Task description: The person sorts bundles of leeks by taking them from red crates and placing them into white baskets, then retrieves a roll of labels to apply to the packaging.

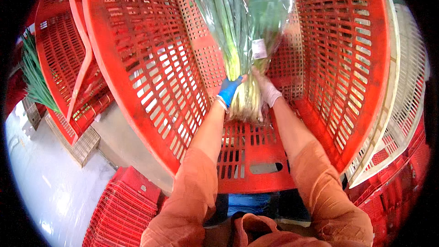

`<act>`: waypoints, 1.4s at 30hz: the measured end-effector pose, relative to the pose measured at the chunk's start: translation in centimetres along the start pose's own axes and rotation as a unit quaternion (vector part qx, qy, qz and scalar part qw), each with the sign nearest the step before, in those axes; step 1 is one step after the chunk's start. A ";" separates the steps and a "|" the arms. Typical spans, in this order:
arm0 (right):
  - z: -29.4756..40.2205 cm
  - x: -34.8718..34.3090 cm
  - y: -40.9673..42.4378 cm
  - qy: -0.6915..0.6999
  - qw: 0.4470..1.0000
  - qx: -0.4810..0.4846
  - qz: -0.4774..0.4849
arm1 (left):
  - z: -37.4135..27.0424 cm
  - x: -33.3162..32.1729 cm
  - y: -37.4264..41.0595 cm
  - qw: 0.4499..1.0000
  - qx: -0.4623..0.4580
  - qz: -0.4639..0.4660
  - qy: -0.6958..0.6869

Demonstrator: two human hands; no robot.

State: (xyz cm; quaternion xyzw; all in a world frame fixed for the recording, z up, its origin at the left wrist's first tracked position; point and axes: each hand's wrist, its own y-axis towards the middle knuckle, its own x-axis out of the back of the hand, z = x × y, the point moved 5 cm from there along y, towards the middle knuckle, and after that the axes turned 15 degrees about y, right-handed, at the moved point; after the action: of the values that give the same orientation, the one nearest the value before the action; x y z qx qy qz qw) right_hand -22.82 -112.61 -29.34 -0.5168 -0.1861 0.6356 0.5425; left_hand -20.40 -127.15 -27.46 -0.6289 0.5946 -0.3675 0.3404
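Both my hands reach down into a large red plastic crate (255, 187) with slatted walls. Bagged green onions or leeks (233, 58) lie in clear plastic across its inside, white root ends towards me. My left hand (230, 89), with blue covering on it, grips the left side of the bundles near the pale stalks. On the right side, my right hand (267, 87), in a whitish covering, holds the stalk end, its fingers partly hidden. A white label (259, 48) with writing is on the right-hand bag.
At the left, another red crate (58, 55) has long green leaves (36, 75) sticking out beside it. Stacked red crates (123, 209) stand on the floor at the lower left. White crates (394, 109) and more red crates (394, 192) are close on the right.
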 end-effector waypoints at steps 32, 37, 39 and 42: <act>17.2 -14.7 -62.3 -0.049 0.971 0.230 0.042 | -18.1 -12.2 -58.9 0.923 0.073 0.367 -0.092; 19.6 -12.0 -71.8 0.045 0.908 0.416 -0.027 | -21.2 -18.9 -65.0 0.909 -0.008 0.413 0.049; 19.9 -8.9 -75.9 0.081 0.882 0.462 -0.047 | -20.7 -22.8 -65.5 0.889 0.000 0.449 0.086; 20.8 -3.3 -82.4 0.059 0.835 0.523 -0.158 | -21.1 -31.2 -69.6 0.850 0.024 0.510 0.128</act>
State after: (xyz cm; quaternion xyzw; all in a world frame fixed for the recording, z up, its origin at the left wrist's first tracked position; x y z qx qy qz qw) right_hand -0.13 -80.60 46.13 -0.1562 0.1278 0.5119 0.8350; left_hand -4.72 -91.57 41.48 -0.1764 0.8611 -0.2339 0.4155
